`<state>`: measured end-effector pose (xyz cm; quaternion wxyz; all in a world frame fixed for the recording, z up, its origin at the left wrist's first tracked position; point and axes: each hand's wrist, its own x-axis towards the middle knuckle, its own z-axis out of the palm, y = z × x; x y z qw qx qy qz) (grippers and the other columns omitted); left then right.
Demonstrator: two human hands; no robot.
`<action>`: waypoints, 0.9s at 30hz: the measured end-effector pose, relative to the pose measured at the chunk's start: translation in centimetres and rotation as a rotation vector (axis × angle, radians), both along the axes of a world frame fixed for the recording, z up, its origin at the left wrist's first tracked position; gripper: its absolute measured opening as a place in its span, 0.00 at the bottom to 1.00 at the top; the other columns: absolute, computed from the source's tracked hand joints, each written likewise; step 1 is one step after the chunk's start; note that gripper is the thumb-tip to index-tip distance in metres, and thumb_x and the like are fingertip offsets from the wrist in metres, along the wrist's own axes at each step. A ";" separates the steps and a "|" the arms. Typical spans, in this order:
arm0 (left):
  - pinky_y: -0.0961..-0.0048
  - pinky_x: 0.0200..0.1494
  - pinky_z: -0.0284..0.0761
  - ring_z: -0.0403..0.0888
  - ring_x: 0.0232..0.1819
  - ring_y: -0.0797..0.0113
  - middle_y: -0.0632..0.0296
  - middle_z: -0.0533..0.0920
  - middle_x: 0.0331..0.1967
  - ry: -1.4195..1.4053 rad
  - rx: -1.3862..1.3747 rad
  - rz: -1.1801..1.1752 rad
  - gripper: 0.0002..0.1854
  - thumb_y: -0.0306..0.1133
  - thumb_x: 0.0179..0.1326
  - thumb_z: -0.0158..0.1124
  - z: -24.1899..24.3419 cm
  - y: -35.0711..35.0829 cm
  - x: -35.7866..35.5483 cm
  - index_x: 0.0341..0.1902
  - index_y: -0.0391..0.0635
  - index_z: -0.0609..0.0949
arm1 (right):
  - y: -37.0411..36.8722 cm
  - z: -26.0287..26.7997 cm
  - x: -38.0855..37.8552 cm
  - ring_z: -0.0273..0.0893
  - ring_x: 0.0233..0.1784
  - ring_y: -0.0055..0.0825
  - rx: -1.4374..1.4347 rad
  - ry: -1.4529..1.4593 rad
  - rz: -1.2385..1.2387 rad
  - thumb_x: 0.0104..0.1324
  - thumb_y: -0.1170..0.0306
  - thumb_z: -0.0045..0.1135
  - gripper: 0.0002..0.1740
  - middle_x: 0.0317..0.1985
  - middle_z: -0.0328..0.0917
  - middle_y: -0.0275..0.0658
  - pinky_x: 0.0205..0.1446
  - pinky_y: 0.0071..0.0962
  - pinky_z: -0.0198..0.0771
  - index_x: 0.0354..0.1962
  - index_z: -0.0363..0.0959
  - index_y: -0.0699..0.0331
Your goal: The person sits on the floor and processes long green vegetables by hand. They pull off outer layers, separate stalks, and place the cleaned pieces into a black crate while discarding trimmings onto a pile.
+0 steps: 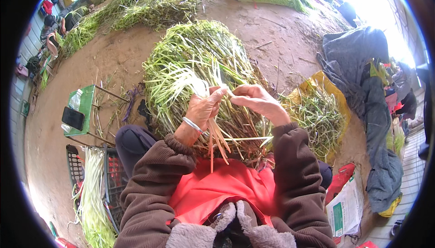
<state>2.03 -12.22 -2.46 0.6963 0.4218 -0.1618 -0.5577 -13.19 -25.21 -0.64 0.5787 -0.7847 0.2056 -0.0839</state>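
Note:
My left hand [204,107], with a silver bangle at its wrist, is closed around a small bunch of pale garlic-chive-like stalks [183,81]. Their leaves fan out to the far left, and the pinkish stem ends [217,142] hang below my fist. My right hand [256,100] meets the left thumb, thumb and fingers pinched at a pale stalk that they partly cover. Beneath both hands lies a large heap of the same green stalks [204,40], its brownish stem ends towards me. A red apron [224,183] covers my lap.
Yellow sacking [343,112] holds loose trimmings at right, near grey cloth [373,85]. At left, a green stool [80,102] carries a phone [73,118] and bottle [75,100]. Pale stalks [93,180] fill a black crate [115,180]. Another person [54,27] sits beyond, by more greens [153,3].

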 end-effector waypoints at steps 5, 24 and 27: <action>0.92 0.13 0.57 0.68 0.16 0.86 0.63 0.80 0.28 -0.054 0.030 0.189 0.12 0.31 0.62 0.60 -0.3 0.9 2.2 0.47 0.43 0.73 | 2.2 -0.1 1.0 0.72 0.33 0.13 0.263 -0.171 -0.014 0.65 0.62 0.53 0.15 0.30 0.79 0.31 0.38 0.15 0.68 0.37 0.77 0.68; 0.84 0.24 0.58 0.72 0.31 0.83 0.69 0.83 0.32 -0.259 0.102 0.129 0.10 0.37 0.57 0.64 -1.6 1.6 -0.1 0.38 0.45 0.82 | 4.2 -2.0 2.7 0.76 0.29 0.24 0.731 -0.367 -0.384 0.66 0.67 0.51 0.11 0.32 0.79 0.39 0.37 0.22 0.72 0.35 0.75 0.68; 0.80 0.32 0.66 0.77 0.41 0.80 0.70 0.82 0.36 -0.307 -0.035 0.118 0.10 0.38 0.59 0.62 -2.8 1.3 0.3 0.40 0.47 0.80 | 5.0 -1.0 2.2 0.75 0.32 0.18 0.464 -0.276 -0.314 0.65 0.64 0.52 0.14 0.31 0.79 0.35 0.37 0.19 0.70 0.37 0.76 0.67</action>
